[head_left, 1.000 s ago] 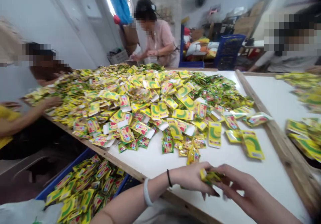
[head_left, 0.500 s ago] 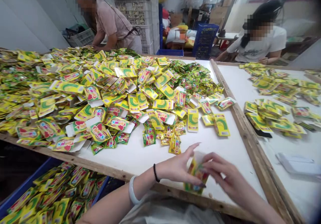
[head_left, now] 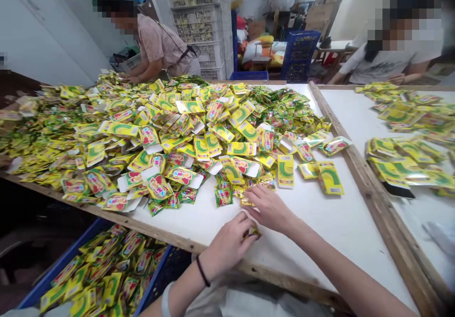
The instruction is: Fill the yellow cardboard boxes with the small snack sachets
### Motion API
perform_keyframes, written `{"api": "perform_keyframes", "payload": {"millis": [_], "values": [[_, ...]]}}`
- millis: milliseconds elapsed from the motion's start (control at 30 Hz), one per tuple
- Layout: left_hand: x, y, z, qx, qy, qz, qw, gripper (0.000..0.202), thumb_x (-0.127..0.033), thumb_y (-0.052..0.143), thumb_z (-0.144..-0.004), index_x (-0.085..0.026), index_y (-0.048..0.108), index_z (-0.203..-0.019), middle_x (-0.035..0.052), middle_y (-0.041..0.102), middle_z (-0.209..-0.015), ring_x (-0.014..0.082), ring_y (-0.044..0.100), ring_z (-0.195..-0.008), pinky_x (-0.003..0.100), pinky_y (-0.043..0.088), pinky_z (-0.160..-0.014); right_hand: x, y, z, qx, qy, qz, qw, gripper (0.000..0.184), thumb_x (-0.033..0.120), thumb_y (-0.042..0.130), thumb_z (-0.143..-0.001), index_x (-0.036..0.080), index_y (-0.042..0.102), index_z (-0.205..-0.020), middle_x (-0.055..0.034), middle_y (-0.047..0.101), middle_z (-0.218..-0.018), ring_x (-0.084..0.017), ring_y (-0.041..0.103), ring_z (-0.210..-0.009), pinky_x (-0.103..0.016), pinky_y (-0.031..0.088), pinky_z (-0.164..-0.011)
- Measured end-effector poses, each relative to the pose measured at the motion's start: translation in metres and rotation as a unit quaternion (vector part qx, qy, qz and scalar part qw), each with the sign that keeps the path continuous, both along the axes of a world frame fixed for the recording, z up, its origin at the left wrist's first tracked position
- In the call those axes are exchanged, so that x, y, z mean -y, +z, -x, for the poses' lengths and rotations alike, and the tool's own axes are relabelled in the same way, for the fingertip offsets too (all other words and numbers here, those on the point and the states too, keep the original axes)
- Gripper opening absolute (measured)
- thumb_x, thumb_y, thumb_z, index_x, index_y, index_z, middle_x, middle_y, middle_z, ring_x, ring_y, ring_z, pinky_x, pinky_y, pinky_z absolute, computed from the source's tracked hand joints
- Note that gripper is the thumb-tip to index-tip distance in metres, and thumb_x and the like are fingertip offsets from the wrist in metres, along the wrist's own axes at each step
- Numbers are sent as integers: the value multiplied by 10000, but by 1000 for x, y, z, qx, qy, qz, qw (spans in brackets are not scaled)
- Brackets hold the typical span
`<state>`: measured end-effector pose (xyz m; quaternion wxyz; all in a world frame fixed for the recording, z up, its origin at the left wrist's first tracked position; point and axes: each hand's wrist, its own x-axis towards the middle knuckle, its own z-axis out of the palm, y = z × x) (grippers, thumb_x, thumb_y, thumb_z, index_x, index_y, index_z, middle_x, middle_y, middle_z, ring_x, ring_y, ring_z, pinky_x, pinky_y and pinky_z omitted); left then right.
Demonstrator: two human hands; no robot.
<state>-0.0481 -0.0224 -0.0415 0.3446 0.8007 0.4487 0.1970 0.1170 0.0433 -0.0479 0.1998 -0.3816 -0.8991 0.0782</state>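
Observation:
A large heap of yellow-green sachets (head_left: pixel 177 137) covers the white table (head_left: pixel 320 227), many with white paper edges. My left hand (head_left: pixel 227 243) rests low near the table's front edge, its fingertips on a small gold foil sachet (head_left: pixel 253 232). My right hand (head_left: pixel 270 208) lies just above it, with the fingers over gold sachets (head_left: pixel 247 201) at the heap's near edge. Whether those fingers grip anything cannot be seen. Two flat yellow-green sachets (head_left: pixel 286 171) lie apart to the right of my right hand.
A blue crate (head_left: pixel 103 269) full of sachets sits below the table's near-left edge. A wooden rail (head_left: pixel 369 175) divides this table from a second one holding sachets and a phone (head_left: pixel 398 190). Co-workers stand at the back left (head_left: pixel 156 42) and sit at the back right (head_left: pixel 391 56).
My hands have dropped to the table and moved apart, and the sachet raised between them earlier is no longer held up. The view has swung slightly left.

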Motion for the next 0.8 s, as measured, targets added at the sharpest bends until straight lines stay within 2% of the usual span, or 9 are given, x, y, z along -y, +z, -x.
{"api": "perform_keyframes", "payload": {"millis": [67, 133, 233, 300, 400, 500, 633, 733, 800], "values": [[6, 5, 24, 85, 81, 34, 992, 129, -277, 529, -858, -209, 606, -936, 36, 565, -960, 150, 553, -857, 247, 493, -686, -9, -2, 37, 14, 26, 26, 999, 332, 322, 526, -870, 158, 520, -1159, -134, 572, -1113, -265, 501, -1046, -397, 448, -848], [5, 6, 48, 166, 201, 52, 964, 192, -339, 553, -834, -201, 618, -949, 52, 567, -999, 151, 560, -811, 218, 495, -550, -20, -4, 60, 9, 20, 44, 999, 322, 310, 556, -854, 146, 539, -1130, -145, 567, -1101, -276, 497, -1045, -401, 445, -838], [-3, -1, 75, 268, 344, 84, 896, 340, -409, 612, -768, -169, 605, -1007, 68, 606, -989, 134, 564, -647, 206, 454, -401, -30, -10, 70, -12, -7, 75, 997, 134, 226, 589, -825, 138, 595, -925, -148, 589, -1004, -278, 521, -997, -387, 441, -809], [-9, -7, 82, 310, 375, 108, 867, 427, -423, 632, -743, -156, 583, -1073, 66, 640, -943, 130, 575, -604, 218, 475, -416, -28, -14, 63, -34, -26, 106, 993, 80, 214, 621, -798, 153, 577, -826, -119, 610, -910, -253, 561, -902, -349, 454, -740], [-17, -17, 77, 338, 364, 113, 860, 457, -404, 615, -760, -151, 556, -1137, 82, 649, -998, 149, 610, -688, 242, 530, -515, -10, -14, 38, -72, -56, 157, 983, 113, 250, 576, -839, 181, 516, -773, -16, 588, -684, -160, 571, -634, -262, 447, -561], [-22, -24, 57, 357, 325, 132, 866, 461, -389, 594, -781, -154, 534, -1173, 101, 627, -1089, 153, 618, -737, 258, 550, -574, 17, -7, 16, -182, -110, 200, 957, 173, 322, 448, -917, 191, 467, -806, 23, 551, -633, -114, 542, -526, -226, 441, -476], [-23, -21, 23, 406, 246, 234, 849, 473, -463, 538, -814, -139, 529, -1158, 108, 641, -1048, 167, 617, -725, 299, 560, -579, 43, -4, 6, -370, -160, 159, 901, 140, 327, 514, -883, 205, 500, -817, -11, 580, -712, -144, 576, -628, -279, 502, -577], [-20, -12, 4, 423, 210, 263, 842, 447, -485, 491, -841, -135, 545, -1114, 94, 660, -959, 170, 615, -719, 289, 543, -561, 48, -9, 4, -349, -102, 82, 928, 78, 227, 501, -882, 216, 544, -818, -41, 602, -761, -170, 577, -726, -326, 503, -678], [-17, -7, -5, 409, 209, 233, 857, 399, -437, 540, -830, -149, 549, -1107, 79, 663, -945, 163, 611, -725, 254, 519, -542, 48, -10, 2, -364, -101, 68, 923, 65, 218, 560, -845, 217, 555, -910, -65, 611, -868, -185, 577, -806, -339, 509, -701]]}}
